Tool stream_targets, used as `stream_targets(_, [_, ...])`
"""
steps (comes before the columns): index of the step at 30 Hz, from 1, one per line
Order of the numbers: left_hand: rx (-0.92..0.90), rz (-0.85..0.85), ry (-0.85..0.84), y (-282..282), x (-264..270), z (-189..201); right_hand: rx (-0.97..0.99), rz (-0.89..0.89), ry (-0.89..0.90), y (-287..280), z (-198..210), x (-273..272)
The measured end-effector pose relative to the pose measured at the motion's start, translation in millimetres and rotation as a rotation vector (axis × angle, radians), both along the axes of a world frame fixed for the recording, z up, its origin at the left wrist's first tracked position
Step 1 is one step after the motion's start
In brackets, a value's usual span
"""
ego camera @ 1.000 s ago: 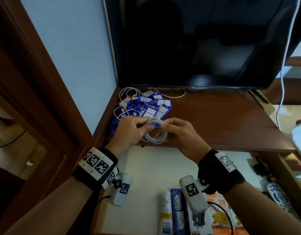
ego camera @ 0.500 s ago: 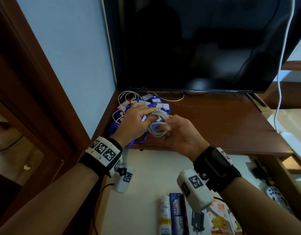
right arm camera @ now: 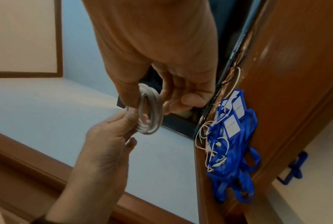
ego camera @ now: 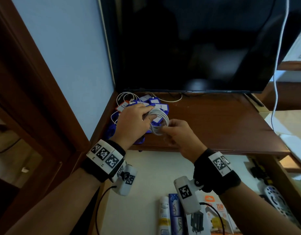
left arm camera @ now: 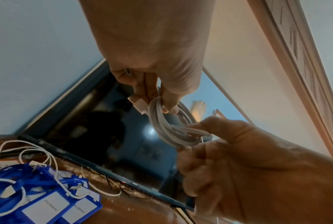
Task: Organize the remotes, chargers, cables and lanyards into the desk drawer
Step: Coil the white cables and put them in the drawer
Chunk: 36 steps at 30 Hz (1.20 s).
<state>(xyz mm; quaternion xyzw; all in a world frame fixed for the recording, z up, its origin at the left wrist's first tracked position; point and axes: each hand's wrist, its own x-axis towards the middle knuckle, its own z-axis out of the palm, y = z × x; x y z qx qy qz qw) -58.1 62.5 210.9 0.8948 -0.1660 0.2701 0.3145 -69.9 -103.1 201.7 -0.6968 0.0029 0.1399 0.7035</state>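
Item: coiled white cable [ego camera: 159, 122], held above the front left part of the bench [ego camera: 214, 126], in front of the dark television screen [ego camera: 188, 44]. The left hand [ego camera: 132, 123] pinched one side of the coil between thumb and curled fingers, with a white plug end [left arm camera: 139, 105] showing just beside those fingertips in the left wrist view. The right hand [ego camera: 180, 134] pinched the opposite side of the coil, fingers curled around the strands. Behind and below the coil, toward the bench's back left corner by the wall, lay a heap of blue lanyards [ego camera: 151, 103] with white-labelled card holders, tangled with thin white cords [ego camera: 124, 97]; some blue straps hung over the bench's front edge. A loose white cable [ego camera: 170, 100] ran along the bench under the screen's lower edge. Below the bench front, the open drawer [ego camera: 154, 175] showed a pale floor, with a white tube [ego camera: 164, 214], a blue box [ego camera: 174, 212] and an orange-printed charger box [ego camera: 215, 216] near its front, and a grey remote [ego camera: 275, 200] at its right side. A white cord [ego camera: 278, 65] hung down at the screen's right.
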Motion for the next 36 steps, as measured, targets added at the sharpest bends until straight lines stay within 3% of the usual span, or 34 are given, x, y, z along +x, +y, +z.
stream_targets(7, [-0.027,0.085,-0.019,-6.5,-8.3,-8.6,0.000,0.007,0.139,-13.5,-1.2,-6.0])
stream_targets(10, [-0.086,0.113,-0.011,-5.8,-10.8,-12.8,0.144,0.082,0.111,-22.1,-4.3,-4.8])
stream_targets(13, [-0.273,0.130,0.097,1.1,-9.4,-9.4,0.286,0.129,0.112,-31.1,-7.9,-8.2])
stream_targets(17, [-0.349,0.150,0.291,7.8,-10.5,-7.1,0.034,0.178,-0.029,-37.3,-20.8,-16.9])
stream_targets(19, [-0.385,0.171,0.342,6.2,-12.6,-7.9,-0.141,0.104,-0.151,-35.0,-26.0,-18.8])
stream_targets(21, [-0.519,0.177,0.414,0.9,-14.6,-10.5,-0.169,0.043,-0.233,-29.0,-29.9,-18.2])
stream_targets(27, [-0.900,0.197,0.560,-20.4,-24.5,-17.9,-0.014,-0.182,-0.172,-4.2,-32.1,-16.7])
stream_targets(31, [-1.153,0.204,0.652,-33.3,-37.8,-27.1,0.197,-0.164,-0.040,5.3,-27.6,-16.4])
stream_targets(36, [-1.231,0.175,0.704,-32.9,-44.5,-35.1,0.233,-0.195,-0.004,9.4,-33.3,-17.5])
